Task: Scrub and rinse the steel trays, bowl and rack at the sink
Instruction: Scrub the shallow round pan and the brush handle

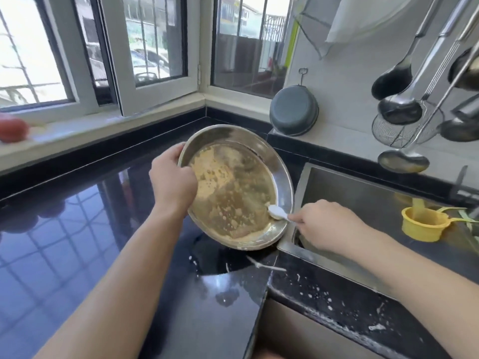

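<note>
I am gripping the dirty tray (234, 187) by its far-left rim with my left hand (172, 181), tilting it toward the sink (363, 203) on my right, while my right hand (324, 224) is pinching a white spoon (277, 212) at its low near edge.

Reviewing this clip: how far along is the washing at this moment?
Early. Nothing looks washed yet. In hand: the left hand grips the rim of a round steel tray, tilted over the black counter beside the steel sink, while the right hand holds a small white spoon against its brownish residue, apparently scraping. Left: scrubbing and rinsing this tray; the other trays, bowl and rack are not in view.
</note>
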{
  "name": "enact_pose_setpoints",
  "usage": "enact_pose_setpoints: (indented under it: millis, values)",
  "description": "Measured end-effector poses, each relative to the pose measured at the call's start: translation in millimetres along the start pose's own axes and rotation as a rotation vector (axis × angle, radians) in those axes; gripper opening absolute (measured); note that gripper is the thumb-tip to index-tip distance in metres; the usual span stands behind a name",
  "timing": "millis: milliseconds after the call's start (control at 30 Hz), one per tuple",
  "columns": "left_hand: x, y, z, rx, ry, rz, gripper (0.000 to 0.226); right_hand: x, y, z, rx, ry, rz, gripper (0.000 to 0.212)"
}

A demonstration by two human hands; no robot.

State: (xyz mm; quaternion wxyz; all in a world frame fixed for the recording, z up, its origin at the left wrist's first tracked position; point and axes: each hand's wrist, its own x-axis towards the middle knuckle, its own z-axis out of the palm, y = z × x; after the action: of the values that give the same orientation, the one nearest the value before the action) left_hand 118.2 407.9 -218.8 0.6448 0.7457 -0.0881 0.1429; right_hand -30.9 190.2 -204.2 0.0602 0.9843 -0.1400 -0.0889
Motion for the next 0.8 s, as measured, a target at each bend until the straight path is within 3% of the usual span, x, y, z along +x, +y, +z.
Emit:
enact_pose_setpoints:
  millis: [133, 233, 400, 467, 533, 600, 800]
  values:
    - [-2, 8, 3, 0.023, -0.021, 0.047, 0.064, -24, -25, -13, 0.046, -0.252, -0.198, 0.034]
    - [-5, 11, 6, 0.058, -0.033, 0.012, 0.067, -5, -13, -30, -0.124, -0.29, -0.156, 0.032]
    - [-5, 13, 7, 0.093, -0.049, -0.012, 0.07, 54, 6, -52, -0.298, -0.03, 0.042, 0.034]
    - [-5, 17, 6, 0.138, -0.053, -0.011, 0.065, 63, 4, -57, -0.452, 0.148, 0.021, 0.038]
    - [-8, 22, 5, 0.178, -0.053, -0.007, 0.063, 59, 4, -54, -0.561, 0.209, -0.048, 0.042]
    - [-10, 22, 5, 0.213, -0.051, 0.007, 0.061, 44, 9, -44, -0.542, 0.108, -0.084, 0.041]
    - [-13, 23, 6, 0.261, -0.042, 0.026, 0.061, -6, 0, -40, -0.133, -0.353, -0.216, 0.036]
